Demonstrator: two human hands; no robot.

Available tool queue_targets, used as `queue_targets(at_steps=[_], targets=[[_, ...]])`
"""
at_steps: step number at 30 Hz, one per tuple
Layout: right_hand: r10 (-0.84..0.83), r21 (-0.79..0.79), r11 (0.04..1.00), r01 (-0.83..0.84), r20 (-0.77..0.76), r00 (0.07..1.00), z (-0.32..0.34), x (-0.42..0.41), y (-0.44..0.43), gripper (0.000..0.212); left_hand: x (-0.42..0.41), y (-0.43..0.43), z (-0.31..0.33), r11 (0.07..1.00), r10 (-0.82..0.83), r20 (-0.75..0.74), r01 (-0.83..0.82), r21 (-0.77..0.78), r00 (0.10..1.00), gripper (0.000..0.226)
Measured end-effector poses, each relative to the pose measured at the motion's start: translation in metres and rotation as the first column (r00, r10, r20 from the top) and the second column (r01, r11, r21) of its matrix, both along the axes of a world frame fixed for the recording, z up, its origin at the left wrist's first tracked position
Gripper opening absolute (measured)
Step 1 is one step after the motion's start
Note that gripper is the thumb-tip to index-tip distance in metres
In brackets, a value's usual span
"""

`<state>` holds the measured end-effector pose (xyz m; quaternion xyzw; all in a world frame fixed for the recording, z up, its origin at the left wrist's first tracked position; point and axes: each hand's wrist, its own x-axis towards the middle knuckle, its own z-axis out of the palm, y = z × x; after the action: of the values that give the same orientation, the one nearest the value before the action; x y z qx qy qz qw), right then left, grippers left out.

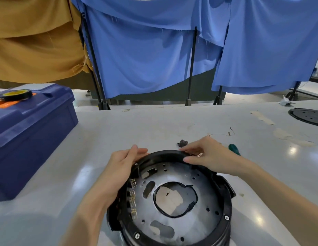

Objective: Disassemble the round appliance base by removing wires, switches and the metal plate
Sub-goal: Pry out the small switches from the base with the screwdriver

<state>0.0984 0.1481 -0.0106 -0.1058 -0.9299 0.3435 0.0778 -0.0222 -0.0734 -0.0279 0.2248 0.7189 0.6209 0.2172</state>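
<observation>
- The round base (165, 153) is sitting on the table (190, 118), right in front of the person.
- The left hand (122, 167) is lying against the left rim with fingers mostly straight. The right hand (208, 157) is pinching the far rim between thumb and fingers.
- If the right hand is pulling up hard, the base could be tipping or sliding, because screws (226, 217) are holding the metal plate (199, 226) down.
- The plate's edge may be scratching a finger.
- Showing: one base, one plate, three screws, one black wire (154, 197) ringing the middle hole, one screwdriver (234, 149), one small dark part (182, 143).
</observation>
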Motion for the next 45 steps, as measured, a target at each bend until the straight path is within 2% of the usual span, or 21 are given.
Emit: queue_targets(at_steps=[2,5,7,9,11,13,15,17,19,23,26,31,34,35,37,40,43,45], targets=[[-0.021,0.076,0.997,0.021,-0.004,1.000,0.005,0.005,-0.003,0.018,0.005,0.001,-0.004,0.995,0.004,0.064,-0.010,0.100,0.998,0.037],[-0.097,0.238,0.969,0.067,0.118,0.988,0.017,0.011,-0.003,0.015,0.012,0.003,-0.006,0.947,-0.044,0.177,-0.015,0.320,0.983,0.038],[-0.164,0.423,0.902,0.083,0.159,0.974,0.024,0.012,-0.009,0.029,0.018,0.005,-0.008,0.913,-0.060,0.211,-0.032,0.407,0.976,0.037],[-0.087,0.468,0.883,0.037,0.087,0.992,0.025,0.008,-0.023,0.052,0.024,0.009,-0.009,0.886,-0.065,0.241,-0.056,0.461,0.968,0.036],[0.110,0.419,0.901,-0.116,0.038,0.993,0.024,0.001,-0.043,0.066,0.027,0.011,-0.009,0.873,-0.049,0.264,-0.087,0.479,0.963,0.034],[0.259,0.390,0.881,-0.268,0.076,0.963,0.020,-0.012,-0.062,0.065,0.028,0.011,-0.008,0.914,0.044,0.203,-0.121,0.386,0.978,0.033],[0.317,0.362,0.869,-0.339,0.119,0.941,0.016,-0.025,-0.076,0.060,0.028,0.007,-0.009,0.972,0.132,0.008,-0.131,0.193,0.991,0.037],[0.349,0.348,0.860,-0.373,0.133,0.928,0.011,-0.033,-0.082,0.058,0.026,-0.001,-0.013,0.994,0.110,-0.156,-0.110,0.010,0.982,0.041],[0.379,0.318,0.860,-0.398,0.121,0.917,0.008,-0.035,-0.083,0.050,0.025,-0.011,-0.017,0.996,0.023,-0.164,-0.037,-0.085,0.986,0.045],[0.373,0.240,0.891,-0.385,0.093,0.923,0.003,-0.035,-0.079,0.042,0.022,-0.031,-0.021,0.971,-0.217,-0.043,0.211,-0.112,0.975,0.047],[0.362,0.296,0.882,-0.367,0.072,0.929,0.000,-0.033,-0.080,0.035,0.015,-0.043,-0.021,0.932,-0.354,-0.018,0.352,-0.091,0.935,0.036],[0.368,0.441,0.825,-0.353,0.053,0.928,-0.006,-0.028,-0.086,0.025,0.012,-0.049,-0.020,0.957,-0.276,-0.033,0.278,0.081,0.961,0.020],[0.368,0.444,0.824,-0.351,0.051,0.928,-0.007,-0.028,-0.085,0.026,0.013,-0.050,-0.019,0.980,-0.198,-0.175,0.198,-0.022,0.964,0.018],[0.371,0.408,0.841,-0.356,0.045,0.928,-0.006,-0.029,-0.083,0.028,0.014,-0.050,-0.018,0.980,-0.191,-0.273,0.169,-0.102,0.943,0.019],[0.369,0.234,0.902,-0.364,0.022,0.929,-0.002,-0.029,-0.079,0.035,0.016,-0.051,-0.018,0.964,-0.212,-0.457,0.106,-0.245,0.864,0.019],[0.374,-0.016,0.927,-0.375,-0.013,0.927,0.002,-0.027,-0.074,0.038,0.019,-0.052,-0.014,0.922,-0.292,-0.606,0.049,-0.385,0.740,0.015],[0.369,-0.072,0.926,-0.372,-0.046,0.928,0.002,-0.027,-0.073,0.032,0.025,-0.054,-0.011,0.883,-0.376,-0.711,-0.003,-0.470,0.594,0.018],[0.360,-0.039,0.931,-0.362,-0.046,0.932,0.002,-0.028,-0.075,0.029,0.031,-0.055,-0.009,0.874,-0.387,-0.734,-0.031,-0.485,0.558,0.018]])
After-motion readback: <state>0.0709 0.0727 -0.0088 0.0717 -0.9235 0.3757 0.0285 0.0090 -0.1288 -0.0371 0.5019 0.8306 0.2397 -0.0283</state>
